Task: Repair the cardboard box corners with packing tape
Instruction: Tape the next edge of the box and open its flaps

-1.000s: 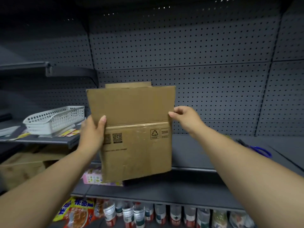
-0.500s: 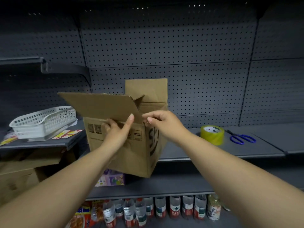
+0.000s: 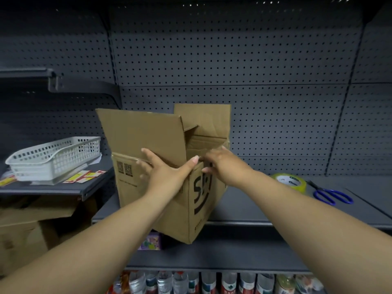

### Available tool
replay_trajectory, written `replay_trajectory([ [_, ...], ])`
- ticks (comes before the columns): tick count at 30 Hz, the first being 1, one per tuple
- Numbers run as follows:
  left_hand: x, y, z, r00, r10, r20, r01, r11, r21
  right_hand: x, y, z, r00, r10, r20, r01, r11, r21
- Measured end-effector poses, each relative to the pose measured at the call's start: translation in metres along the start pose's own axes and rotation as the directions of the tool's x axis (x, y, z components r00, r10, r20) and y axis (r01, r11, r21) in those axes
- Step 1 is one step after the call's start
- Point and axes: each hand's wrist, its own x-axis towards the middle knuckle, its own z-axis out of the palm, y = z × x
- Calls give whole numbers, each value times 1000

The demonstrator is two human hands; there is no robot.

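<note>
Cardboard box [image 3: 197, 213] open, flaps up; tape roll [image 3: 293, 183], seemingly yellow, nearby

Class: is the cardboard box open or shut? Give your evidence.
Open. Two top flaps of the box stand up, and the inside wall shows between them.

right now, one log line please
cardboard box flaps open | left grip flat on front | right grip holds rim | tape roll untouched

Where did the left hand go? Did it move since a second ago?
Yes. The left hand slid to the right across the box, away from the white basket and toward the box's near corner.
</note>
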Motion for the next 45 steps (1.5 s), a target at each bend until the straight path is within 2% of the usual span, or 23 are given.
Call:
replay_trajectory([
  [3, 8, 2, -2, 1000, 1, -17, -1, 1000, 4, 5, 9, 1, 996, -72, -57, 73, 997, 11],
  [9, 20, -20, -20, 990, 137, -11, -138, 985, -104, 11, 11, 3, 968, -203, -151, 215, 974, 72],
  [16, 35, -36, -43, 973, 213, 94, -183, 949, -256, 12, -10, 11, 950, -214, -226, 240, 966, 93],
  [20, 55, -41, -48, 972, 213, 96, -191, 961, -201, 14, -23, 14, 949, -164, -269, 196, 976, 94],
  [26, 87, -45, -60, 947, 315, 64, -317, 947, 43, 32, -42, 22, 968, 16, -249, 28, 985, 171],
  [30, 108, -47, -66, 931, 336, 142, -342, 939, 21, 43, -54, 23, 975, 134, -179, -99, 977, 191],
  [34, 127, -47, -69, 928, 335, 163, -344, 939, 28, 60, -65, 18, 968, 251, -25, -244, 956, 161],
  [37, 136, -49, -65, 938, 324, 124, -334, 940, 66, 68, -68, 18, 963, 270, -8, -267, 953, 144],
  [40, 133, -49, -53, 938, 346, -23, -343, 935, 86, 61, -64, 25, 972, 224, -69, -214, 969, 127],
  [42, 123, -47, -45, 879, 450, -157, -432, 891, 138, 50, -53, 30, 964, 115, -238, -103, 993, 65],
  [43, 117, -46, -42, 815, 549, -185, -505, 830, 239, 43, -45, 30, 940, 85, -330, -75, 996, 43],
  [45, 108, -42, -35, 650, 750, -123, -641, 628, 442, 27, -21, 27, 860, 82, -504, -79, 996, 27],
])
